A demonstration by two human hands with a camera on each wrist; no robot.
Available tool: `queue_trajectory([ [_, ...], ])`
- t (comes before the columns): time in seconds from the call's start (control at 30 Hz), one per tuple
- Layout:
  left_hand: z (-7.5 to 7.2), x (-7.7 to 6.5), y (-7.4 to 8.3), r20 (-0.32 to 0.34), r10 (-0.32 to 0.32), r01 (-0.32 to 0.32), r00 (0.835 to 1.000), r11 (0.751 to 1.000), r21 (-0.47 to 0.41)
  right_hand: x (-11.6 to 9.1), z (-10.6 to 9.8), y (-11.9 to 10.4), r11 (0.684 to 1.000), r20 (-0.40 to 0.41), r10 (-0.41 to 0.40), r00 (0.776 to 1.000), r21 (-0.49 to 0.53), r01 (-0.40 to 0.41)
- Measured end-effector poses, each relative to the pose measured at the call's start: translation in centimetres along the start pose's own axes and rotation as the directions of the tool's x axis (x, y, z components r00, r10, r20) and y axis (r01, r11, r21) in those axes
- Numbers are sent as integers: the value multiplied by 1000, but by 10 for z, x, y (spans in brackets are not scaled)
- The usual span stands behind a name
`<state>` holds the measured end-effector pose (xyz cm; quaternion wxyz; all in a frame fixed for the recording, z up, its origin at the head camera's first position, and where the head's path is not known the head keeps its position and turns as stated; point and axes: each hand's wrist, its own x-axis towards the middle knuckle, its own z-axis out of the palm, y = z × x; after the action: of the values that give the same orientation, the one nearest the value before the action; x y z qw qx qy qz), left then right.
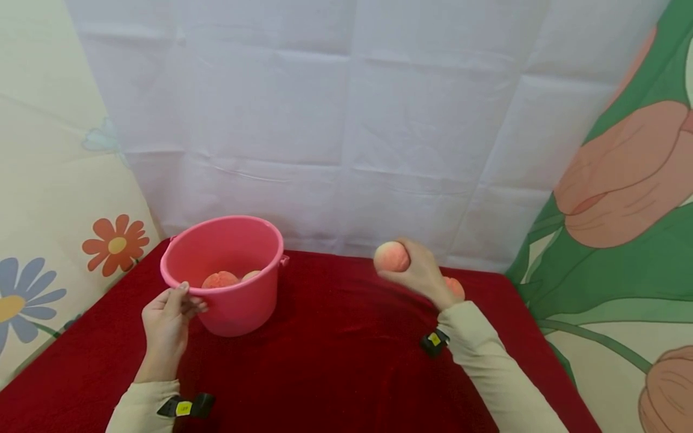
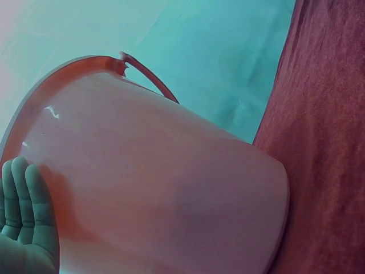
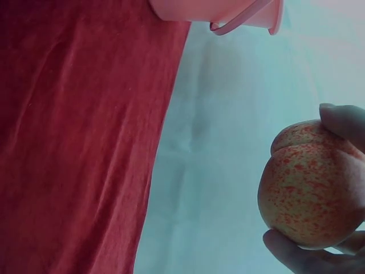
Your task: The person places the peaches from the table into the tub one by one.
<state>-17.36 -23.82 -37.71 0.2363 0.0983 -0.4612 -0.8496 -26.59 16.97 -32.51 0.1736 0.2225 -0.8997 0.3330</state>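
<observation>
On the left of the head view, a pink bucket (image 1: 238, 313) stands on a red cloth, with peaches (image 1: 220, 280) inside. My left hand (image 1: 165, 316) grips its near rim, the thumb over the edge and the fingers along the outer wall. The left wrist view shows those fingers (image 2: 43, 200) against the bucket's side (image 2: 165, 165). My right hand (image 1: 419, 270) holds a peach (image 1: 391, 257) in the air above the cloth, pinched between thumb and fingers. In the right wrist view this peach (image 3: 311, 188) is yellowish with red speckles. Another peach (image 1: 455, 287) lies behind the right wrist, partly hidden.
The red cloth (image 1: 335, 361) covers the table. A white sheet (image 1: 346, 132) hangs behind it, with flower-printed hangings (image 1: 622, 240) at both sides. The bucket's handle (image 2: 151, 77) hangs down on its far side. Each wrist wears a black strap (image 1: 435, 341).
</observation>
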Motion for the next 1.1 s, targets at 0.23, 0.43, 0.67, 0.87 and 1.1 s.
queue_trajectory([
  [0.23,0,1,0,-1,-2,2,1000,1000,0,8,4,-6,996,23,69,997,55,-71],
  [0.43,1,1,-2,9,40,-40,999,999,-20,14,7,-12,993,37,92,995,72,-95],
  [0.67,1,1,-2,4,58,-58,998,998,-13,19,12,-18,995,23,69,997,74,-70],
  [0.87,1,0,-2,-4,55,-55,999,998,-9,23,17,-22,994,12,61,998,86,-61],
  [1.1,1,1,-1,-2,49,-49,999,999,-7,29,21,-31,993,11,60,998,102,-61],
])
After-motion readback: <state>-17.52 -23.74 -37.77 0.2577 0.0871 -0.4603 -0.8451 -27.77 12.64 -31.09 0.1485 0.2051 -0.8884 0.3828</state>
